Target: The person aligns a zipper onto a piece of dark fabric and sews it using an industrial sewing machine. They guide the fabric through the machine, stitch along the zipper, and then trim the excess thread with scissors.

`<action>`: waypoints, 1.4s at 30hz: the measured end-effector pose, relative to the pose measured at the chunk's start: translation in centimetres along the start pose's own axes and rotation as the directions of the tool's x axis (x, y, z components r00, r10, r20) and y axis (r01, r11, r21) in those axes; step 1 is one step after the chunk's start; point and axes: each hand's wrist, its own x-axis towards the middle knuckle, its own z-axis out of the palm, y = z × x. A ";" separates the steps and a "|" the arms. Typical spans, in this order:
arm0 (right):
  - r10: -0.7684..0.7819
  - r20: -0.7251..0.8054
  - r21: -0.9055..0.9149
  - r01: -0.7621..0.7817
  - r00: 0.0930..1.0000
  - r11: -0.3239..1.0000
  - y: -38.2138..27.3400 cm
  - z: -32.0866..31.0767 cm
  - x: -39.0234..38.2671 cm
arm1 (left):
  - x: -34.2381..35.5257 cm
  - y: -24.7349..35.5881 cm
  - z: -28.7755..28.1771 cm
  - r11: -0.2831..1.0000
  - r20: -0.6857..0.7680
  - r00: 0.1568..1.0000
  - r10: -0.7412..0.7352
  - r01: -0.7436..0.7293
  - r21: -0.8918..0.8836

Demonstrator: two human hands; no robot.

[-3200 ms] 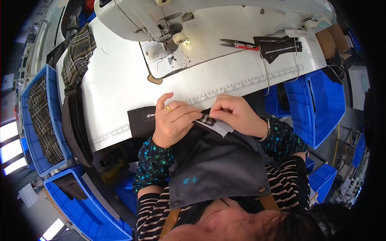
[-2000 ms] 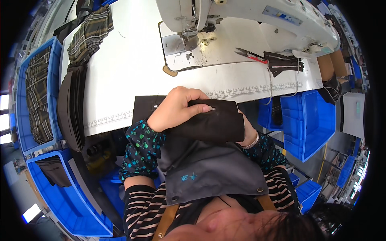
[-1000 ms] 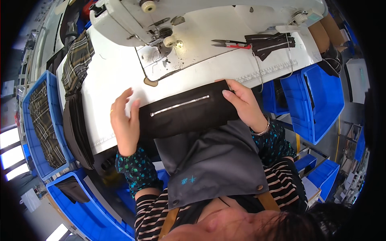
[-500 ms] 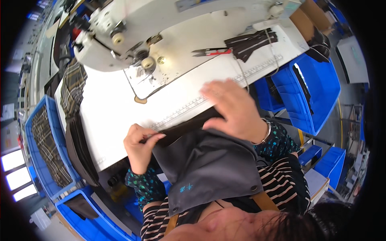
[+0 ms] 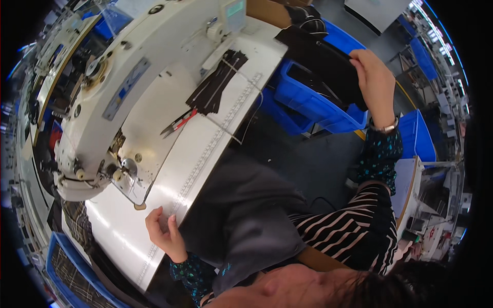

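Observation:
My right hand (image 5: 376, 87) is raised at the upper right, fingers closed on the edge of a dark fabric piece (image 5: 336, 69) over a blue bin (image 5: 328, 113). My left hand (image 5: 165, 233) is at the table's (image 5: 169, 169) front edge, fingers slightly bent and apart, holding nothing. A white sewing machine (image 5: 102, 102) stands to the left. On its table lie red-and-black thread snips (image 5: 177, 123) and a bundle of dark zipper strips (image 5: 213, 87), with grey cord trailing near them.
Plaid fabric (image 5: 77, 223) and another blue bin (image 5: 56, 256) are at the lower left. A cardboard box (image 5: 264, 10) sits beyond the table's far end. More blue bins (image 5: 416, 138) and a light board on a metal frame (image 5: 405, 190) are at the right, above a grey floor with a yellow line.
My right hand has carried the dark fabric piece from the table's front edge up to the right, over the bins. My left hand has let go of it. The view has swung to the right.

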 end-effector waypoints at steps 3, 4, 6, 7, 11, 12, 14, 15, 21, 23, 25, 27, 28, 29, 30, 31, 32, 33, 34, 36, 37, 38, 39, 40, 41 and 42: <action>0.020 0.028 -0.174 -0.014 0.999 0.985 6.3 3.8 -0.8 | 0.2 0.1 0.8 1.000 -0.034 0.999 0.029 -0.029 -0.008; 0.096 0.115 -0.164 -0.077 0.989 0.984 8.1 5.9 -1.6 | 0.3 0.3 0.8 0.999 -0.040 0.998 0.044 -0.043 0.019; 0.173 0.275 -0.151 -0.135 0.946 0.979 10.9 9.8 -3.0 | 0.3 0.3 0.7 1.000 -0.043 0.999 0.020 -0.020 0.008; 0.177 0.347 -0.140 -0.135 0.921 0.981 12.0 11.7 -3.6 | 0.2 0.3 0.6 1.000 -0.048 0.999 0.007 -0.007 0.007; 0.293 0.461 0.034 -0.346 0.838 0.938 15.8 16.9 -4.6 | 0.3 0.2 0.6 0.999 -0.038 0.999 -0.008 0.011 0.053; 0.319 0.489 0.013 -0.372 0.812 0.928 16.7 18.4 -5.3 | 0.4 0.0 0.7 0.999 -0.046 0.999 0.013 -0.010 0.051; 0.281 0.461 -0.063 -0.284 0.842 0.957 17.8 20.9 -7.1 | 0.2 -0.6 1.1 0.998 -0.081 0.996 0.049 -0.046 0.037; 0.262 0.454 -0.105 -0.240 0.852 0.965 17.9 21.5 -7.5 | 0.2 -0.5 1.1 0.998 -0.072 0.997 0.034 -0.030 0.047; -0.006 0.969 0.088 -0.321 0.247 0.943 17.8 26.9 -11.1 | -0.2 0.1 1.1 0.993 -0.070 0.998 -0.001 0.009 0.114; 0.096 0.981 -0.063 -0.191 0.169 0.980 18.9 30.1 -15.2 | -0.2 -1.5 1.2 0.982 -0.063 0.996 0.056 -0.044 0.181; 0.119 0.964 -0.118 -0.019 0.237 0.993 19.1 32.1 -17.1 | -0.3 -2.2 1.4 0.971 -0.095 0.993 0.070 -0.046 0.236; 0.122 0.946 -0.142 0.046 0.299 0.989 18.8 33.1 -17.2 | -0.4 -2.7 1.6 0.956 -0.137 0.985 0.103 -0.060 0.286; 0.105 0.937 -0.123 0.034 0.332 0.992 17.6 32.9 -15.2 | -0.5 -2.1 1.3 0.918 -0.144 0.977 0.157 -0.091 0.386; 0.124 0.927 -0.136 0.008 0.355 0.991 17.5 31.8 -14.5 | 0.1 -1.9 1.7 0.901 -0.130 0.973 0.189 -0.120 0.416; 0.190 0.886 -0.185 -0.055 0.423 0.981 18.6 31.2 -15.1 | 1.1 -1.9 2.5 0.888 -0.106 0.968 0.227 -0.161 0.432; 0.158 0.881 -0.129 -0.095 0.445 0.987 19.3 31.8 -14.2 | 0.9 -2.0 2.5 0.867 -0.111 0.961 0.253 -0.175 0.466; 0.129 0.874 -0.073 -0.135 0.469 0.988 20.4 32.3 -12.8 | 0.6 -2.1 2.3 0.839 -0.113 0.954 0.277 -0.183 0.513; 0.103 0.867 -0.017 -0.177 0.487 0.984 21.4 32.8 -11.7 | 0.3 -2.5 1.8 0.805 -0.106 0.948 0.300 -0.192 0.561; 0.116 0.846 -0.021 -0.185 0.520 0.982 22.5 32.9 -10.7 | 0.3 -2.8 1.5 0.769 -0.095 0.941 0.326 -0.206 0.605; 0.110 0.752 -0.013 -0.153 0.649 0.988 23.1 31.7 -8.8 | 0.4 -2.0 1.9 0.768 -0.127 0.931 0.343 -0.200 0.609; 0.097 0.670 -0.015 -0.117 0.736 0.993 23.3 30.3 -7.8 | 0.6 -1.6 2.1 0.756 -0.119 0.925 0.360 -0.215 0.618; 0.095 0.616 -0.034 -0.095 0.782 0.995 23.2 28.6 -6.7 | 0.7 -1.4 2.1 0.747 -0.113 0.921 0.373 -0.226 0.625; 0.090 0.558 -0.054 -0.072 0.825 0.996 22.9 26.9 -5.7 | 0.8 -1.4 2.0 0.738 -0.109 0.916 0.386 -0.236 0.632; 0.089 0.511 -0.084 -0.054 0.855 0.995 22.8 25.4 -5.0 | 0.8 -2.2 1.8 0.758 -0.114 0.926 0.360 -0.219 0.615; 0.090 0.504 -0.094 -0.049 0.859 0.994 22.4 24.2 -4.5 | 0.8 -2.4 1.8 0.740 -0.102 0.922 0.375 -0.231 0.632; 0.087 0.496 -0.101 -0.042 0.864 0.994 21.8 23.3 -4.2 | 0.8 -2.5 1.8 0.721 -0.093 0.917 0.388 -0.239 0.650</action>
